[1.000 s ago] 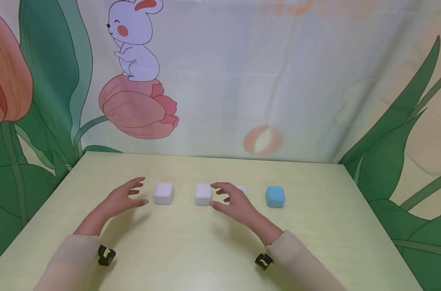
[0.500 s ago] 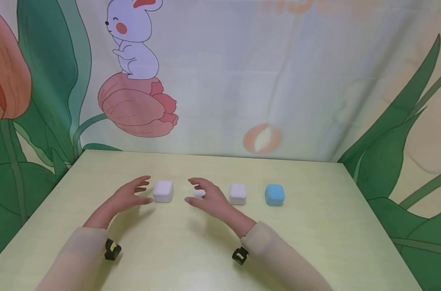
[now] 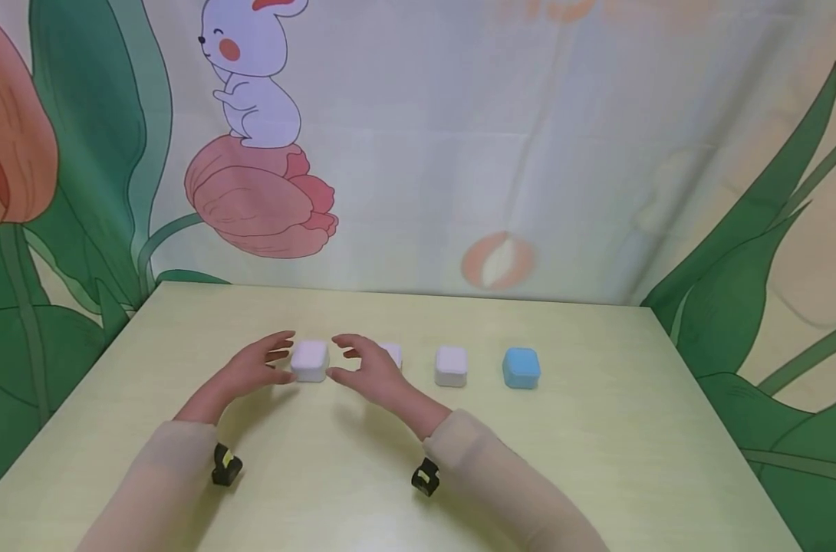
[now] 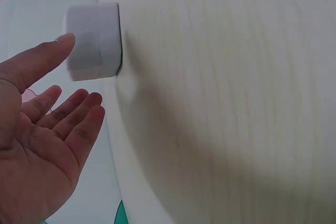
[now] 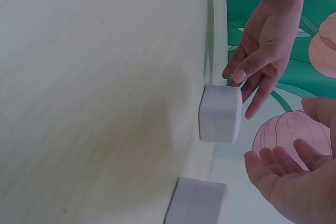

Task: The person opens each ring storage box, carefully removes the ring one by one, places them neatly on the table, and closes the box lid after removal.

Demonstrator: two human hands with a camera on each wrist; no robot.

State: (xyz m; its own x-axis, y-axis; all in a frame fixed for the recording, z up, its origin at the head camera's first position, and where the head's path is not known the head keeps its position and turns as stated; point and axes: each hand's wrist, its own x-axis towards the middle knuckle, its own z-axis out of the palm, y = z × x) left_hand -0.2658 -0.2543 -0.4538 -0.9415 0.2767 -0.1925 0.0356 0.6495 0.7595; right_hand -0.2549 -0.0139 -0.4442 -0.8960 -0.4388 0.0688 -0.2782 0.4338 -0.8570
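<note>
Four-sided, round-cornered blocks stand in a row on the table. The leftmost, a pale lilac block (image 3: 311, 361), has my left hand (image 3: 252, 366) at its left side, fingers parted and loosely bent. My right hand (image 3: 371, 372) hovers just off its right side with thumb and fingers spread. In the left wrist view the thumb overlaps the block (image 4: 93, 40); contact is unclear. The right wrist view shows a gap between my right hand (image 5: 294, 182) and that block (image 5: 219, 114). A second lilac block (image 3: 393, 353) is partly hidden behind the right hand.
Further right on the pale wooden table (image 3: 597, 445) sit a third lilac block (image 3: 451, 366) and a blue block (image 3: 521, 368). A printed cloth (image 3: 404, 153) hangs behind the table's back edge. A black wrist camera (image 3: 426, 477) sits beneath the right sleeve.
My right hand has moved left, past the third and second blocks, to beside the leftmost one. My left hand has edged right toward that same block. The blocks stay in place.
</note>
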